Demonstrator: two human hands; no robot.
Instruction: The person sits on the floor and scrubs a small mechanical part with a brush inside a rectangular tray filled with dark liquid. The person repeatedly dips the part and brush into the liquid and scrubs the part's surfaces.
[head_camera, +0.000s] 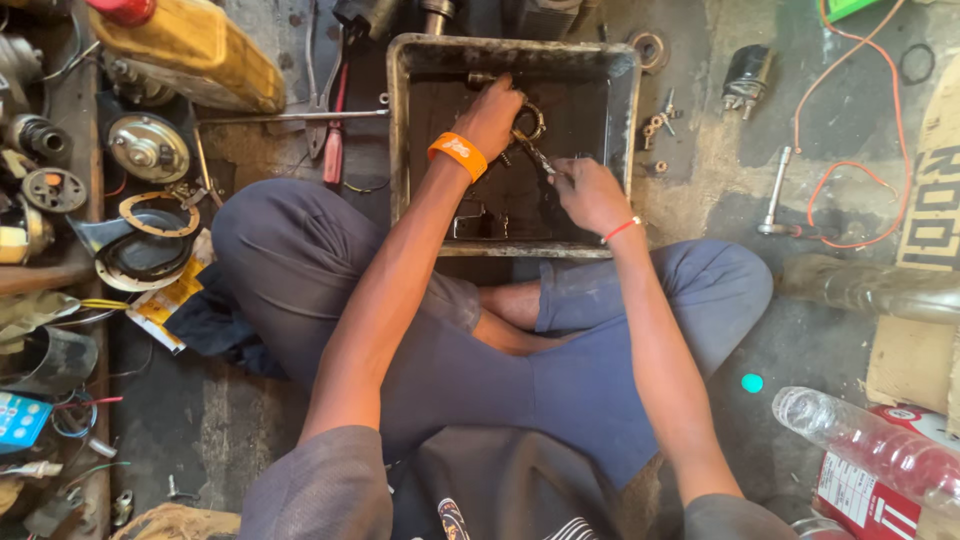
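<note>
I sit cross-legged; my left hand (492, 118) and right hand (590, 192) work a small metal part (530, 135) inside the dark metal tray (400, 130).

Grey, grimy rectangular metal tray (620, 130) holding black oily liquid. Bright orange rubber wristband (457, 154) on the left wrist; thin red string bracelet (622, 229) on the right. Slate-blue cloth trousers (560, 380). Yellow plastic jerrycan (195, 50) with red cap. Red-handled steel pliers (333, 140). Orange looping wire (860, 120) over mottled grey concrete floor (720, 170). Clear plastic bottle (880, 450) tinted pink.
</note>
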